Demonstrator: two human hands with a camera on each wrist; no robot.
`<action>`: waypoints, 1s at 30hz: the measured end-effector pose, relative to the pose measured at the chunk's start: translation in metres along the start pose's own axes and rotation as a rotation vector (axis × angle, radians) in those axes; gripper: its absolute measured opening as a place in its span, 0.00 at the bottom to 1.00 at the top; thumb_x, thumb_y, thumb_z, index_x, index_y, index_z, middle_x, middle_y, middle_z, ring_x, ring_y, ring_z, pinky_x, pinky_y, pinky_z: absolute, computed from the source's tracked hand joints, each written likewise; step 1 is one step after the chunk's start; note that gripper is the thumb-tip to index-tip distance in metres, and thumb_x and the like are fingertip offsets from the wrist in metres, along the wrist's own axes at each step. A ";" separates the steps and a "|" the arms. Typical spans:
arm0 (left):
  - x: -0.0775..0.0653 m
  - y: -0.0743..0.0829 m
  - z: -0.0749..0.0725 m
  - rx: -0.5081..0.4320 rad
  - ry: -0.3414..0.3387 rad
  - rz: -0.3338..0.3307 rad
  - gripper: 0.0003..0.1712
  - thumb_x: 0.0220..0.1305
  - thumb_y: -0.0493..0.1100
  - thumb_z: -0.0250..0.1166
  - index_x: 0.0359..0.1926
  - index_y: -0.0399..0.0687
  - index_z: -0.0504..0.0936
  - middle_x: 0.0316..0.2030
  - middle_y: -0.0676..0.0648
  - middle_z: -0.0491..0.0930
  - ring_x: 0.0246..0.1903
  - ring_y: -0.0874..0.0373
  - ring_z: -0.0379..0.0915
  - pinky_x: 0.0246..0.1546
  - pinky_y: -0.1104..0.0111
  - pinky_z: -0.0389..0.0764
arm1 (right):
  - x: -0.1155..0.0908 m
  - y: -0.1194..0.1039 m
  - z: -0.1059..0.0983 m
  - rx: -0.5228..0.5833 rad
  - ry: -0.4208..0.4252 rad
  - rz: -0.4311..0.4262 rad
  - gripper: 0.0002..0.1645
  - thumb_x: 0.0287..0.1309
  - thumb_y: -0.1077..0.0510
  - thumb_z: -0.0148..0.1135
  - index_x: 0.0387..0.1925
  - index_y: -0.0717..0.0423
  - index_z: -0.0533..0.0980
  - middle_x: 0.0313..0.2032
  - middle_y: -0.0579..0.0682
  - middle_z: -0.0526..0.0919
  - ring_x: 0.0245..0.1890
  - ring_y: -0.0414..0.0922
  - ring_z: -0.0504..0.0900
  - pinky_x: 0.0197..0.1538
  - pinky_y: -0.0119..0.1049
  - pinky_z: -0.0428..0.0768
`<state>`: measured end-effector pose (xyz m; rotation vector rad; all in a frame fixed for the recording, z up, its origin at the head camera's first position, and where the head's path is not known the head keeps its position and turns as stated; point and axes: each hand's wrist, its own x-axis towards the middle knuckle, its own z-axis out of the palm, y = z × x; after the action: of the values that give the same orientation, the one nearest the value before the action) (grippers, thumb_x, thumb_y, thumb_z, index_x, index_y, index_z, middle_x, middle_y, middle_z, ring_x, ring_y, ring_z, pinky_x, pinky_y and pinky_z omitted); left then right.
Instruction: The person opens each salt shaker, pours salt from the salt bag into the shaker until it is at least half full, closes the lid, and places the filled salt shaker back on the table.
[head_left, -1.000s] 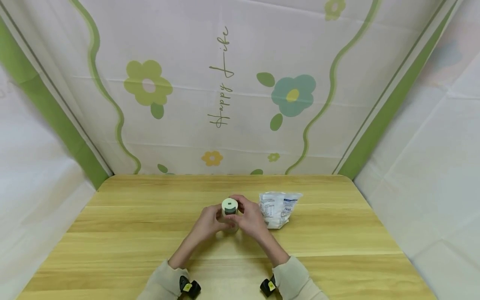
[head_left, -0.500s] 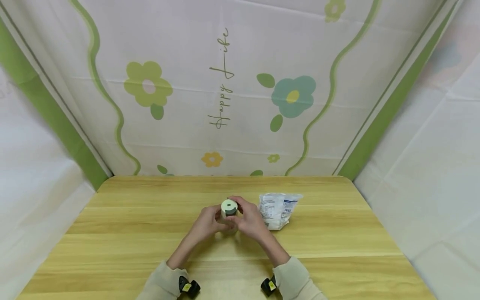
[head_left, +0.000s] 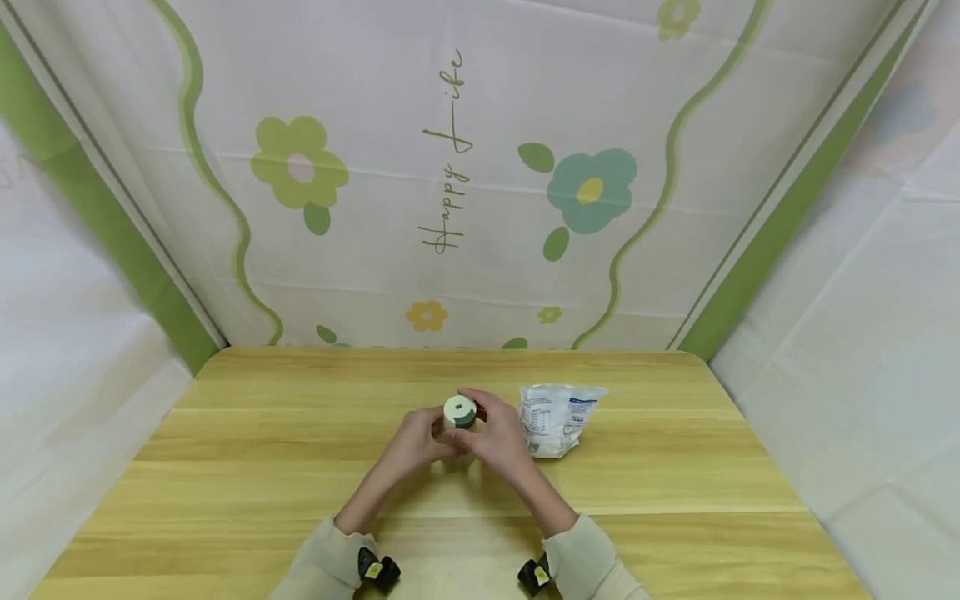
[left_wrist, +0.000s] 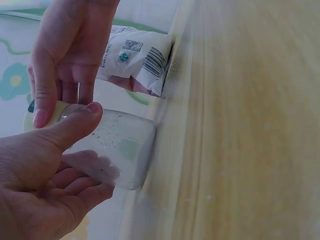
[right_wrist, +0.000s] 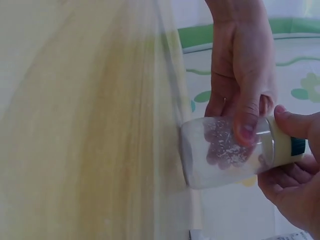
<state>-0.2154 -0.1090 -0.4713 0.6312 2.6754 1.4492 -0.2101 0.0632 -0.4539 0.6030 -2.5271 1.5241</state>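
A clear seasoning jar [right_wrist: 200, 165] with a round cream lid [head_left: 459, 407] stands on the wooden table between both hands. The lid carries a dark green part [right_wrist: 297, 146] on its side and a small dark mark on top. White specks cling to the inside of the jar. My left hand [head_left: 412, 440] grips the jar's body, thumb on one side and fingers round the other. My right hand [head_left: 501, 433] grips the lid between thumb and fingers. Close to the right hand is a white printed packet [head_left: 557, 421], standing upright.
The wooden table [head_left: 262, 467] has rounded back corners. White cloth [head_left: 360, 275] with flowers and green bands hangs behind it and at both sides. Black cameras [head_left: 378, 572] are strapped at the cuffs.
The lid's dark green part has shifted from the front toward the right as the right hand turns it. Both hands and the packet stay about where they were.
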 end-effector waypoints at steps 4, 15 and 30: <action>0.000 -0.001 0.000 -0.010 -0.003 0.010 0.20 0.51 0.40 0.78 0.47 0.45 0.84 0.36 0.50 0.85 0.29 0.64 0.65 0.31 0.75 0.69 | 0.000 -0.001 -0.005 0.047 -0.044 0.014 0.35 0.51 0.62 0.75 0.62 0.61 0.74 0.56 0.60 0.83 0.59 0.54 0.81 0.60 0.46 0.80; 0.002 -0.004 0.000 0.007 0.004 -0.005 0.20 0.50 0.40 0.79 0.44 0.44 0.84 0.34 0.52 0.84 0.30 0.62 0.66 0.31 0.74 0.69 | 0.000 -0.001 0.000 0.023 0.013 0.028 0.37 0.46 0.61 0.79 0.59 0.62 0.75 0.55 0.58 0.81 0.57 0.55 0.81 0.58 0.41 0.82; 0.000 -0.004 0.000 -0.028 0.000 -0.001 0.20 0.51 0.40 0.78 0.45 0.44 0.85 0.42 0.47 0.88 0.40 0.61 0.79 0.43 0.68 0.81 | 0.000 -0.003 -0.008 0.013 -0.071 0.040 0.36 0.52 0.56 0.76 0.62 0.57 0.73 0.57 0.58 0.81 0.57 0.57 0.82 0.58 0.47 0.81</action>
<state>-0.2168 -0.1113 -0.4745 0.6283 2.6501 1.4841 -0.2095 0.0687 -0.4472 0.6223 -2.5984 1.5608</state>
